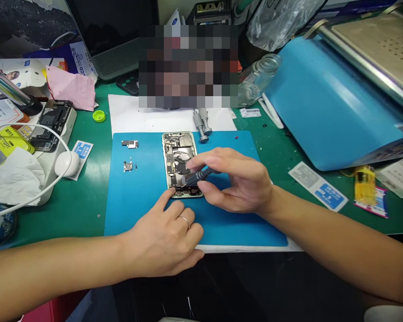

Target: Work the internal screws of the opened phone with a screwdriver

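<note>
An opened smartphone [181, 156], its circuit boards and metal parts bare, lies upright on a blue work mat [137, 210]. The index finger of my left hand [169, 237] reaches out to the phone's lower left corner and touches it. The other fingers are loosely bent, with nothing in them. My right hand [238, 179] pinches a dark grey screwdriver [196, 177] between thumb and fingers, tilted over the lower part of the phone. Whether its tip touches is hard to see. Small metal phone parts [130, 144] and a connector piece with tiny screws [128, 166] lie left of the phone.
Two grey screwdrivers [199, 127] lie above the phone. At the left are another opened phone [52, 125] and a white cable [58, 134]. A glass jar [260, 78], a large blue roll-shaped sheet [322, 103] and a sticker card [317, 185] are at the right.
</note>
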The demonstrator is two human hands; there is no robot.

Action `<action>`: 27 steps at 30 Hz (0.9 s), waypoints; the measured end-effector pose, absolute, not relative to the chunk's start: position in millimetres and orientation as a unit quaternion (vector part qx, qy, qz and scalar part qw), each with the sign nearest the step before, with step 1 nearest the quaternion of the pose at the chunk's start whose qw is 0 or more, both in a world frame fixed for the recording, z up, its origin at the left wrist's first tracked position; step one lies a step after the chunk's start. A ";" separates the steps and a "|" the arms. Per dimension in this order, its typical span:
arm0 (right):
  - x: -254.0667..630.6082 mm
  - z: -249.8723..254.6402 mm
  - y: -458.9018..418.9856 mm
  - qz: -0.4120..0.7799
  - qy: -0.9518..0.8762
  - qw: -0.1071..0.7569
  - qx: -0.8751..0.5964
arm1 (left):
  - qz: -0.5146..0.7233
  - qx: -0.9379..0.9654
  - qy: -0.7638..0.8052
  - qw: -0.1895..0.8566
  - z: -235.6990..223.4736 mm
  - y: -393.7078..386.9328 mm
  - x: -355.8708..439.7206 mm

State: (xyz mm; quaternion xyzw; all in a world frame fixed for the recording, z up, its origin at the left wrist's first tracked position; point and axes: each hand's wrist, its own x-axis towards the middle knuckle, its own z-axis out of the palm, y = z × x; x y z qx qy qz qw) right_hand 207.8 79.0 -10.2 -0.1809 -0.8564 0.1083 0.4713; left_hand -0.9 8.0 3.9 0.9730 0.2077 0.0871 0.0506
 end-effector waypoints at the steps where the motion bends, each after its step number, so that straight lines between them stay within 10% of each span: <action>1: 208.2 -10.5 79.3 0.107 -0.857 0.472 -0.176 | 0.087 0.973 0.207 0.050 4.1 8.0 -0.9; 27: 204.7 -9.4 75.8 0.103 -0.858 0.469 -0.184 | 0.080 0.974 0.204 0.060 4.7 8.5 -0.5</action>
